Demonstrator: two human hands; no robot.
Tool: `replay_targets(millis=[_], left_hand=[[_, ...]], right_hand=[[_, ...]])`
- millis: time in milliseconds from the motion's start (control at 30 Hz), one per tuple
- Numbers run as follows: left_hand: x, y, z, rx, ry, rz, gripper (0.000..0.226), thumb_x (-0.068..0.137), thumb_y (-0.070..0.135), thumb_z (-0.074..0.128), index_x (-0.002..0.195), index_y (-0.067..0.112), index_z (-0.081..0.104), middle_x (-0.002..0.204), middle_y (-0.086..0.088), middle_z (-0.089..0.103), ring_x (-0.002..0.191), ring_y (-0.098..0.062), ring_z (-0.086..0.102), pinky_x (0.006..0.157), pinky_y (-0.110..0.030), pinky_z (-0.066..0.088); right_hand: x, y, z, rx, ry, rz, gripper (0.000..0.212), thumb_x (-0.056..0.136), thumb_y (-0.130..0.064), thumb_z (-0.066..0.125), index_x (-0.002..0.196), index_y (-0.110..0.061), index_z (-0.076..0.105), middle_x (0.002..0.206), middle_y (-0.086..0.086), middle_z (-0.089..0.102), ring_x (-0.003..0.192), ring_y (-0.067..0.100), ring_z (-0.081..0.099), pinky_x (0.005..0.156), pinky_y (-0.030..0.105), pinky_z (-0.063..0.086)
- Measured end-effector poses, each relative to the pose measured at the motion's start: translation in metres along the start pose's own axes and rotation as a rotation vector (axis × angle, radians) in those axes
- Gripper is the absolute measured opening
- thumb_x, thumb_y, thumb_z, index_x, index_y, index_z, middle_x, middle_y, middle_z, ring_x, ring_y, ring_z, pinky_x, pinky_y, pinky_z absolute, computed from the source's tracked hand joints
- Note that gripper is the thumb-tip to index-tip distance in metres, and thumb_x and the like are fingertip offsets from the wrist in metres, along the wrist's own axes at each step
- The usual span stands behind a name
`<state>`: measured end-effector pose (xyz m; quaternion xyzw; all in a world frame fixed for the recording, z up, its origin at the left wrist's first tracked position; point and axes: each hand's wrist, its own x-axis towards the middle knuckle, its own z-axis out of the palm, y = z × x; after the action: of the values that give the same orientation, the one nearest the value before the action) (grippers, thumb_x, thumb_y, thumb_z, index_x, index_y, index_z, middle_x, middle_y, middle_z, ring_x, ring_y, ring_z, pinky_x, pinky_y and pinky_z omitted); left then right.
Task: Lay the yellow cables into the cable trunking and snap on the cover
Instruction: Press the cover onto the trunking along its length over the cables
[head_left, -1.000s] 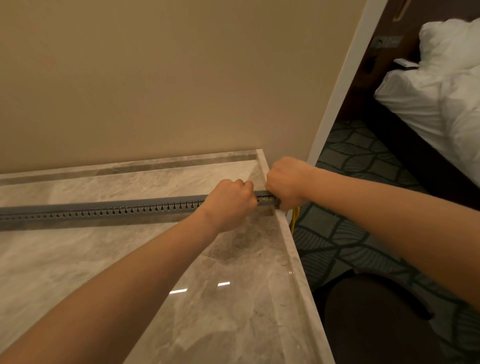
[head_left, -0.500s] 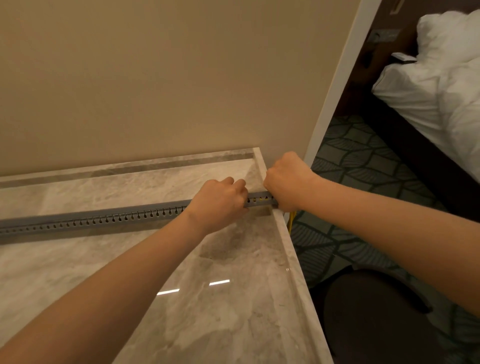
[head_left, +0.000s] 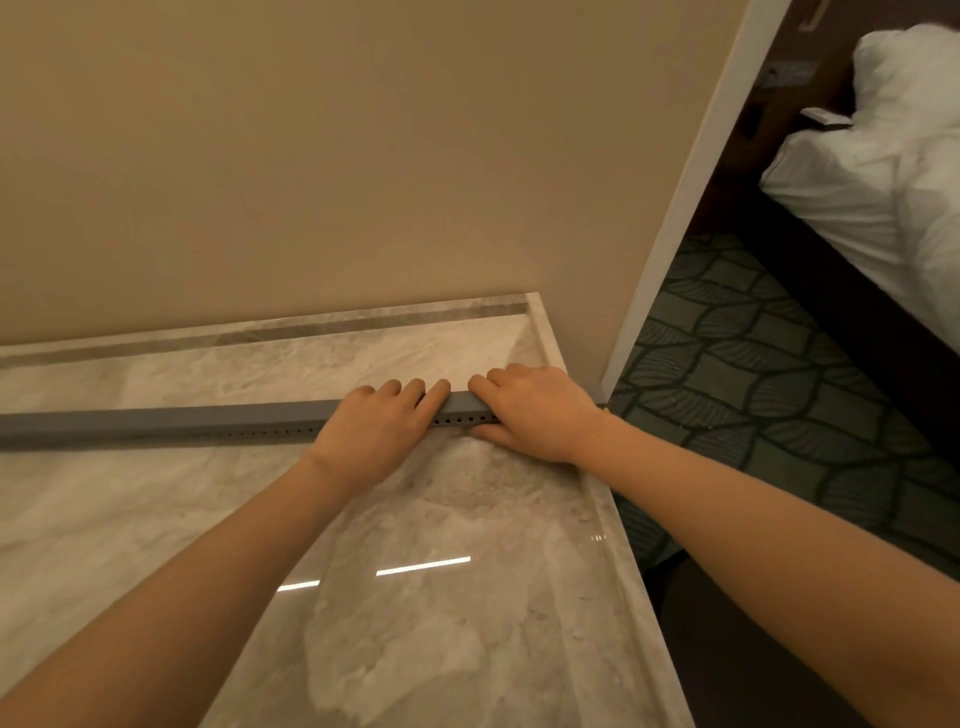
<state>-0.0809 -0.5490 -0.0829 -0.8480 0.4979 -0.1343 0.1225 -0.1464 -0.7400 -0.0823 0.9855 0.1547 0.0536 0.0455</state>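
Grey cover (head_left: 156, 415) capped the trunking (head_left: 260, 431); left hand (head_left: 374, 431) and right hand (head_left: 535, 410) pressed its end, fingers together. Next, likely: snapping down leftward.

Beige wall (head_left: 337, 156), marble counter (head_left: 441, 649), patterned carpet (head_left: 753, 374), bed (head_left: 883, 171)
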Motion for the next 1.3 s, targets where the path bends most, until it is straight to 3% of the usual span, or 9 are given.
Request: replay_targets(millis=[100, 200, 300, 400, 600, 733, 833, 1000, 1300], left_hand=[[-0.002, -0.004, 0.010, -0.141, -0.007, -0.023, 0.036, 0.092, 0.025, 0.056, 0.124, 0.011, 0.049, 0.091, -0.006, 0.060, 0.073, -0.023, 0.058, 0.059, -0.034, 0.044], [0.002, -0.007, 0.016, -0.246, -0.032, -0.017, 0.037, 0.098, 0.031, 0.041, 0.132, 0.019, 0.036, 0.104, -0.003, 0.053, 0.088, -0.021, 0.053, 0.073, -0.031, 0.040], [0.004, -0.010, 0.018, -0.264, -0.059, -0.008, 0.034, 0.099, 0.032, 0.036, 0.131, 0.021, 0.033, 0.103, -0.001, 0.051, 0.086, -0.020, 0.051, 0.074, -0.029, 0.038], [0.005, -0.011, 0.018, -0.266, -0.098, 0.004, 0.034, 0.099, 0.032, 0.036, 0.131, 0.021, 0.031, 0.102, -0.001, 0.051, 0.084, -0.020, 0.051, 0.075, -0.030, 0.039], [0.006, -0.013, 0.018, -0.295, -0.120, 0.015, 0.038, 0.099, 0.039, 0.034, 0.133, 0.023, 0.030, 0.104, 0.000, 0.052, 0.084, -0.019, 0.052, 0.074, -0.029, 0.039], [0.002, -0.010, 0.017, -0.267, -0.088, -0.020, 0.043, 0.096, 0.044, 0.036, 0.134, 0.023, 0.033, 0.104, 0.000, 0.054, 0.085, -0.020, 0.053, 0.069, -0.028, 0.035], [-0.006, -0.015, 0.016, -0.234, -0.081, -0.103, 0.045, 0.094, 0.043, 0.043, 0.133, 0.022, 0.037, 0.105, -0.001, 0.057, 0.088, -0.022, 0.056, 0.070, -0.031, 0.039], [-0.039, -0.042, 0.022, -0.051, -0.049, -0.186, 0.047, 0.082, 0.026, 0.069, 0.121, 0.006, 0.054, 0.094, -0.012, 0.064, 0.079, -0.033, 0.060, 0.071, -0.042, 0.048], [-0.072, -0.094, 0.042, 0.082, -0.032, -0.430, 0.044, 0.077, 0.000, 0.068, 0.117, 0.000, 0.051, 0.097, -0.023, 0.058, 0.085, -0.042, 0.055, 0.089, -0.059, 0.033]], right_hand=[[0.001, 0.001, 0.006, 0.044, 0.005, 0.016, 0.041, 0.090, -0.053, 0.044, 0.107, -0.016, 0.045, 0.092, 0.006, 0.062, 0.078, 0.026, 0.059, 0.053, 0.031, 0.030], [0.006, 0.001, 0.005, 0.088, -0.046, 0.084, 0.037, 0.087, -0.055, 0.047, 0.092, -0.019, 0.044, 0.081, 0.004, 0.062, 0.062, 0.024, 0.053, 0.047, 0.028, 0.024], [0.013, 0.001, 0.004, 0.132, -0.109, 0.174, 0.036, 0.081, -0.058, 0.049, 0.078, -0.022, 0.044, 0.066, -0.001, 0.052, 0.054, 0.018, 0.042, 0.042, 0.026, 0.020], [0.015, 0.000, 0.006, 0.147, -0.114, 0.212, 0.038, 0.078, -0.059, 0.049, 0.071, -0.022, 0.047, 0.056, -0.005, 0.042, 0.053, 0.019, 0.045, 0.042, 0.026, 0.024], [0.013, 0.002, 0.004, 0.152, -0.105, 0.200, 0.046, 0.078, -0.067, 0.045, 0.064, -0.023, 0.044, 0.055, -0.005, 0.044, 0.049, 0.015, 0.045, 0.042, 0.026, 0.026], [0.011, 0.002, 0.002, 0.220, -0.089, 0.253, 0.063, 0.073, -0.081, 0.031, 0.059, -0.022, 0.049, 0.053, -0.005, 0.051, 0.049, 0.014, 0.049, 0.046, 0.029, 0.033], [0.011, 0.001, 0.002, 0.239, -0.070, 0.301, 0.064, 0.073, -0.081, 0.033, 0.057, -0.021, 0.050, 0.052, -0.006, 0.051, 0.048, 0.012, 0.048, 0.045, 0.028, 0.031], [0.012, 0.003, 0.005, 0.205, -0.036, 0.321, 0.063, 0.072, -0.083, 0.034, 0.057, -0.022, 0.046, 0.052, -0.007, 0.047, 0.047, 0.010, 0.044, 0.043, 0.028, 0.025], [0.026, 0.021, 0.008, 0.197, 0.057, 0.360, 0.063, 0.065, -0.086, 0.029, 0.052, -0.026, 0.041, 0.046, -0.009, 0.040, 0.043, 0.004, 0.037, 0.041, 0.025, 0.019]])
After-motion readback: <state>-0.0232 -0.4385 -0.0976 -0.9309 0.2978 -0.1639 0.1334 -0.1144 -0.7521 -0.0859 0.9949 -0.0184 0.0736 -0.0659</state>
